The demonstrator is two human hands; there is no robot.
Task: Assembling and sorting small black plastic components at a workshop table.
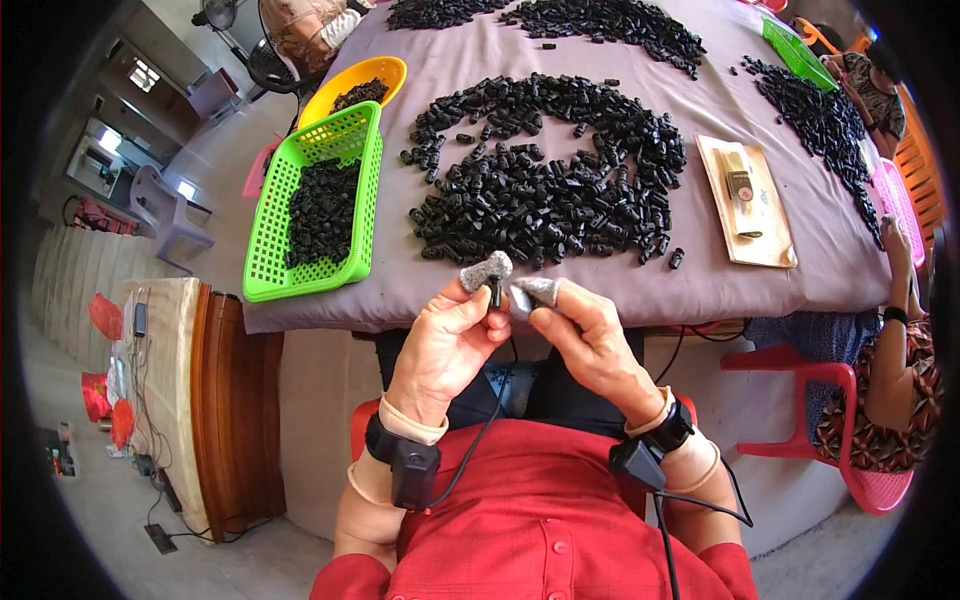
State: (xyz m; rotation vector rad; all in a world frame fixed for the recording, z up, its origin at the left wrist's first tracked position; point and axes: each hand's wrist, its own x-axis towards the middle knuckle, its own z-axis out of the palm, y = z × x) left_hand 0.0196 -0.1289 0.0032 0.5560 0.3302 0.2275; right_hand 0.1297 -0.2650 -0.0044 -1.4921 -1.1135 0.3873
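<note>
Just off the table's near edge, my left hand (440, 345) pinches a small black cylindrical part (496, 291) upright between thumb and fingers. Grey fabric (487, 269) covers a fingertip of that hand. Close beside it on the right, my right hand (595, 340) has thumb and index finger drawn together, with a grey fabric cover (535, 292) on the index tip. Whatever lies between those fingertips, if anything, is too small to make out. Beyond both hands spreads a large heap of similar black parts (540, 215) on the mauve tablecloth (400, 290).
Left of the heap stands a green perforated basket (368, 215) of black pieces, with a yellow bowl (395, 75) behind it. A cardboard sheet (770, 225) lies to the right. Other people sit around the table, one with an arm (893, 350) at the right edge.
</note>
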